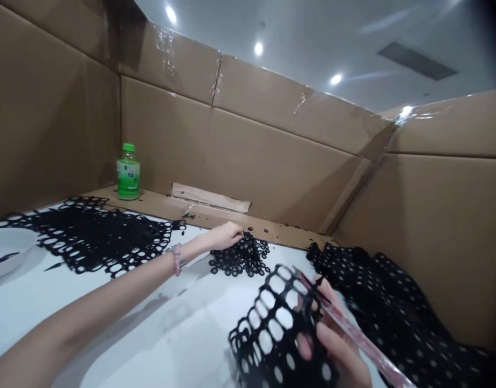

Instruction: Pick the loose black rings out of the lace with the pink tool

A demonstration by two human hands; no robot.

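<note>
My left hand (pixel 227 235) is stretched out over a heap of small black rings (pixel 242 258). Its fingers are pinched together, and what they hold, if anything, is too small to make out. In the right foreground my right hand (pixel 341 339) grips a piece of black mesh sheet (pixel 268 328) full of oval holes. A long slim tool with a reddish, shiny handle (pixel 365 345) also lies in that hand, its tip against the mesh; its exact kind is unclear. Part of the right fingers is hidden behind the mesh.
A large black mesh piece (pixel 102 231) lies on the white table (pixel 175 334) at left, beside a white bowl (pixel 13 248). More black holed sheet (pixel 393 302) is heaped at right. A green bottle (pixel 128 175) stands before the cardboard walls (pixel 272 145).
</note>
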